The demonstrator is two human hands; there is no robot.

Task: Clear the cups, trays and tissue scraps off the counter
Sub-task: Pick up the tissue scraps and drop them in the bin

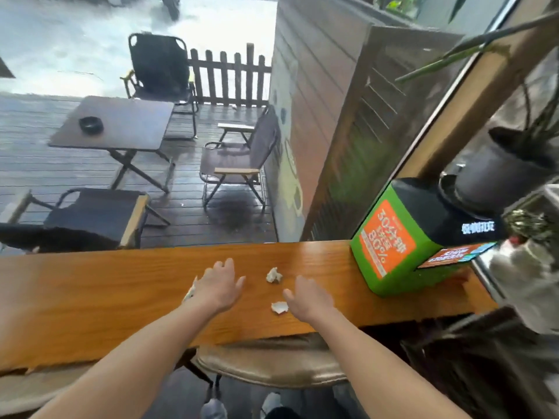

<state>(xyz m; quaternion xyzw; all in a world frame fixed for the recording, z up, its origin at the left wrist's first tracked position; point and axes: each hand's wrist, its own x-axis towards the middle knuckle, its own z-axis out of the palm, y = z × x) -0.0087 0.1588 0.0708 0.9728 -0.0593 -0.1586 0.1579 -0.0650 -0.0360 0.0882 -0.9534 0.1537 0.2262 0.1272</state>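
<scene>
Both hands were stretched out over the wooden tabletop (90,285), palms down. The left hand (219,284) had its grip released, fingers spread and nothing held in it. At its outer edge, partly hidden beneath the palm, a pale tissue scrap (190,293) showed against the wood; whether the hand pressed on it could not be told. The right hand (308,296) was likewise released, its fingers loosely extended and empty.

Two more scraps lay between the hands. A crumpled tissue wad (274,275) sat just ahead of the right hand's fingertips and to their inner side, apart from both hands. A flatter torn tissue piece (279,306) lay just beside the right hand's thumb, very close to it or touching; which of the two was unclear.

Further off to the outer side of the right hand stood a green box (393,237) with an orange label, resting on the tabletop near its end. Beyond it was a dark plant pot (496,176). Under the near edge of the tabletop, between the forearms, a padded stool seat (272,364) was visible.
</scene>
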